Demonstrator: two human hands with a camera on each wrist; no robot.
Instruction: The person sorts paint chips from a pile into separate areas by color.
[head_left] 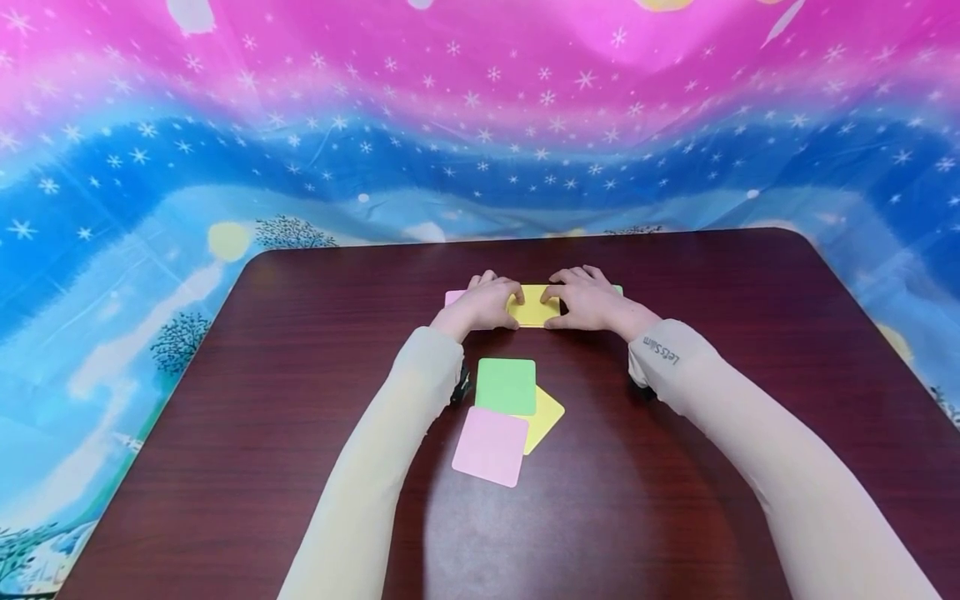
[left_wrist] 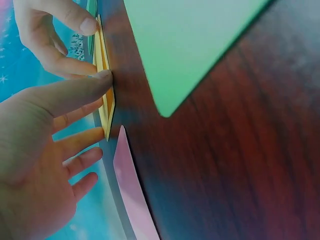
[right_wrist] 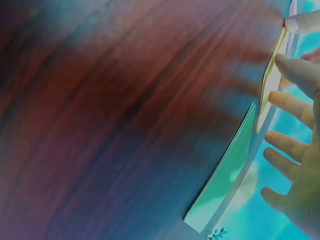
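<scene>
A yellow square card stack lies flat near the table's far edge, its layered edges visible in the left wrist view. My left hand pinches its left part between thumb and forefinger, the thumb at the near edge. On the right side my right hand grips it in the same way, the other fingers spread. Left of the yellow stack is a pink card, mostly behind my left hand in the head view. To the right lies a green card, largely covered by my right hand there.
Closer to me, a loose green card and a pink card overlap a turned yellow card. They lie on a dark red-brown wooden table. A patterned pink and blue cloth hangs behind the far edge.
</scene>
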